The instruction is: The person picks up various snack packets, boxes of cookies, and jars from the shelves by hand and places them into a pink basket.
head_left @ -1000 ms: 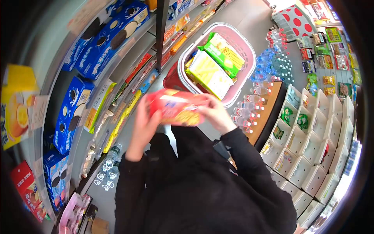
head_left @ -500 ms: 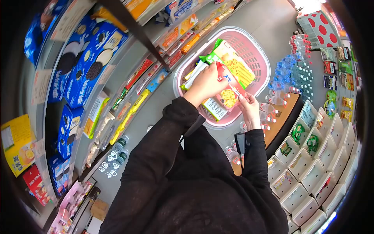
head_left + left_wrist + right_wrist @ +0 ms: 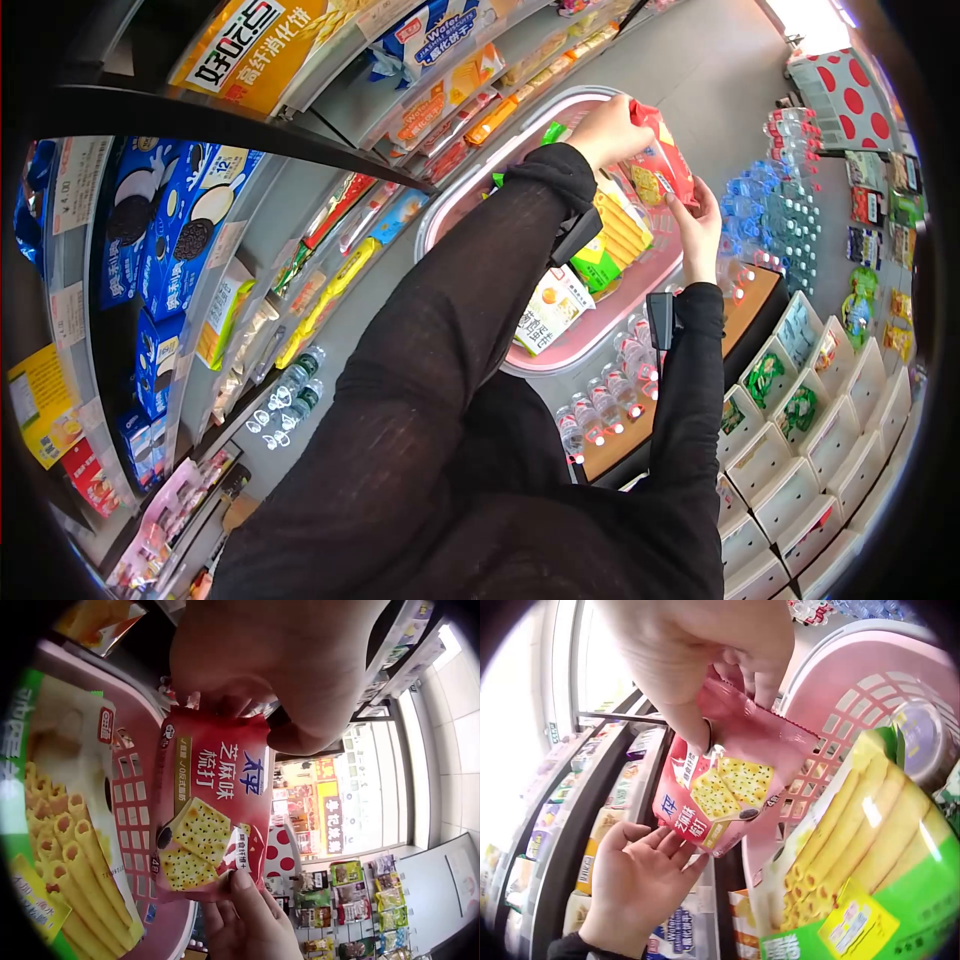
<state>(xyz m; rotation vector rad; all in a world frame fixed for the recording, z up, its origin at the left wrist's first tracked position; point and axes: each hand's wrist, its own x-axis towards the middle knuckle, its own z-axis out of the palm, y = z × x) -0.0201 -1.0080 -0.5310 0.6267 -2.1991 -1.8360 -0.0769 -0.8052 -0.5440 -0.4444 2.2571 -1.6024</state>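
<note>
Both hands hold a red cracker packet (image 3: 662, 165) over the far right side of a pink shopping basket (image 3: 636, 285). Sesame crackers are printed on its front, seen upright in the left wrist view. My left hand (image 3: 608, 134) grips one end of the packet with bent fingers. At the opposite end, my right hand (image 3: 700, 230) pinches it, thumb on the printed face (image 3: 731, 787). Beneath them in the basket lie a green packet of wafer rolls (image 3: 622, 235) and a white-and-yellow box (image 3: 552, 310). My left sleeve hides part of the basket.
Shelves of biscuits, including blue Oreo boxes (image 3: 185, 215), run along the left. Bottled water (image 3: 625, 365) stands to the right of the basket, beside white bins (image 3: 790, 450). More bottles (image 3: 287, 400) stand on the floor at left. Hanging snack bags (image 3: 349, 892) line a far rack.
The cracker packet has moved from in front of my body, over the basket, to its far right side. It has turned from lying crosswise to a steeper tilt. Both hands keep hold of it.
</note>
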